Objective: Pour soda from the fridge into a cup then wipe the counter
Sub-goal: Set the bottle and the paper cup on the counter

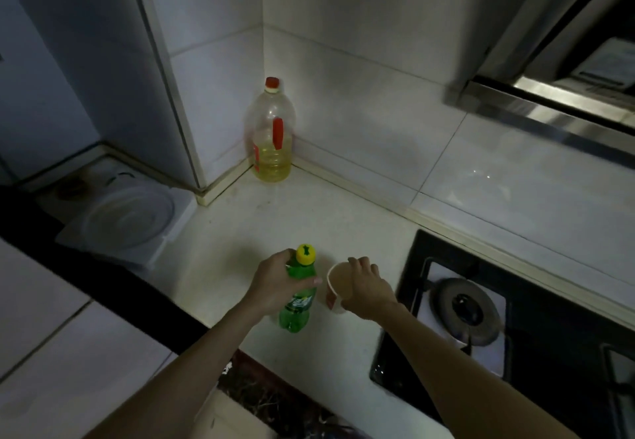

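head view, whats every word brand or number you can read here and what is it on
Nothing reads clearly.
green soda bottle: white lettering on its label, too blurred to read.
oil bottle: red label, text not legible.
paper cup: reddish mark on its wall, too small to read.
range hood: pale sticker, blurred.
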A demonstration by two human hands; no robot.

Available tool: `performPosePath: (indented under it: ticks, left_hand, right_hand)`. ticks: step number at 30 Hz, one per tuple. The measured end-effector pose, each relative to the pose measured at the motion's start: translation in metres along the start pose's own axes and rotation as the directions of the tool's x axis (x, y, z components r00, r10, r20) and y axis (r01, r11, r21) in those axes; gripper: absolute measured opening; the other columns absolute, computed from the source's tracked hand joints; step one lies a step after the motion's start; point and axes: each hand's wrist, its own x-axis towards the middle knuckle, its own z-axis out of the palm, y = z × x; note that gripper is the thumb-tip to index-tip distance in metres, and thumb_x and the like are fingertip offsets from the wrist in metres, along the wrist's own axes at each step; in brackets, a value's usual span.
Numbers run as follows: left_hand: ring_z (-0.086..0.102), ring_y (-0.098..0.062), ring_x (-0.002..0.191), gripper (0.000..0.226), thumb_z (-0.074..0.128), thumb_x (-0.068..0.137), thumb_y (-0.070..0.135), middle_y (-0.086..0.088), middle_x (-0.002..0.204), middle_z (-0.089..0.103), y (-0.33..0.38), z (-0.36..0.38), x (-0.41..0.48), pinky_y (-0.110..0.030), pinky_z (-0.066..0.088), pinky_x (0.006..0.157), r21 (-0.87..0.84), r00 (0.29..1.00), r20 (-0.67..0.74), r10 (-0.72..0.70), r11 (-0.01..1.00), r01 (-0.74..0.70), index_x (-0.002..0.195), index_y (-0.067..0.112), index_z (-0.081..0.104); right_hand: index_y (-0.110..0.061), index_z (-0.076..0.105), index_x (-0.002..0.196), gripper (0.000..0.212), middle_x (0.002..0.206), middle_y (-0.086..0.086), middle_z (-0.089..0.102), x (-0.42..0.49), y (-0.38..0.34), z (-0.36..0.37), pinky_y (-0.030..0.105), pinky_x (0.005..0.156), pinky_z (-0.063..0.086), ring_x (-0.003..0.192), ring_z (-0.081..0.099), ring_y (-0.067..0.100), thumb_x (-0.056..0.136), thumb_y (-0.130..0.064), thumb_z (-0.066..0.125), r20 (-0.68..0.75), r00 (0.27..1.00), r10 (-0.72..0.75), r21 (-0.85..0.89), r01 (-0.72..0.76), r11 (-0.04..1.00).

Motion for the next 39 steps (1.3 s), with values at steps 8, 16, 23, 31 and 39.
performPosePath:
  ticks: [8, 16, 23, 31, 39]
  left_hand:
    - [0.068, -0.015, 0.094, 0.04, 0.086, 0.069, 0.032, 0.004, 0.099, 0.073, 0.058, 0.042, 0.01, -0.033, 0.056, 0.086, 0.064, 0.99, 0.092, 0.11, 0.991, -0.116, 0.102, 0.018, 0.069]
    - [0.067, -0.02, 0.098, 0.045, 0.085, 0.07, 0.034, -0.004, 0.104, 0.073, 0.151, 0.157, -0.037, -0.036, 0.053, 0.092, 0.103, 0.917, 0.217, 0.336, 0.926, -0.363, 0.107, 0.013, 0.07]
    - [0.068, -0.015, 0.096, 0.042, 0.085, 0.069, 0.034, 0.001, 0.101, 0.074, 0.203, 0.308, -0.15, -0.03, 0.052, 0.089, -0.004, 0.77, 0.411, 0.487, 0.846, -0.533, 0.105, 0.018, 0.072]
    - [0.067, -0.014, 0.098, 0.042, 0.083, 0.073, 0.035, 0.0, 0.104, 0.073, 0.239, 0.468, -0.289, -0.031, 0.053, 0.089, -0.179, 0.579, 0.627, 0.521, 0.82, -0.544, 0.108, 0.017, 0.069]
    - [0.067, -0.014, 0.1, 0.046, 0.081, 0.073, 0.041, 0.002, 0.108, 0.073, 0.264, 0.585, -0.342, -0.041, 0.054, 0.092, -0.184, 0.435, 0.764, 0.477, 0.806, -0.562, 0.111, 0.019, 0.067]
  right_hand:
    - [-0.014, 0.023, 0.145, 0.095, 0.139, 0.008, 0.031, -0.043, 0.041, -0.036, 0.047, 0.093, 0.047, 0.125, 0.035, 0.029, 0.071, -0.036, 0.077, -0.178, 0.983, 0.039, 0.128, -0.016, 0.992]
    - [-0.01, 0.026, 0.144, 0.094, 0.137, 0.009, 0.033, -0.187, 0.152, -0.068, 0.044, 0.087, 0.047, 0.125, 0.036, 0.029, 0.072, -0.043, 0.075, -0.396, 0.877, 0.271, 0.227, -0.192, 0.955]
    - [-0.01, 0.031, 0.14, 0.087, 0.133, 0.009, 0.036, -0.38, 0.263, -0.056, 0.045, 0.089, 0.047, 0.125, 0.035, 0.031, 0.071, -0.042, 0.074, -0.464, 0.684, 0.563, 0.335, -0.453, 0.827]
    - [-0.007, 0.029, 0.142, 0.084, 0.135, 0.009, 0.035, -0.58, 0.35, -0.033, 0.045, 0.088, 0.047, 0.125, 0.033, 0.028, 0.078, -0.044, 0.069, -0.446, 0.444, 0.777, 0.418, -0.664, 0.62]
    - [-0.007, 0.03, 0.142, 0.083, 0.136, 0.011, 0.035, -0.663, 0.436, -0.019, 0.044, 0.091, 0.044, 0.125, 0.034, 0.029, 0.079, -0.045, 0.067, -0.373, 0.305, 0.876, 0.49, -0.738, 0.465]
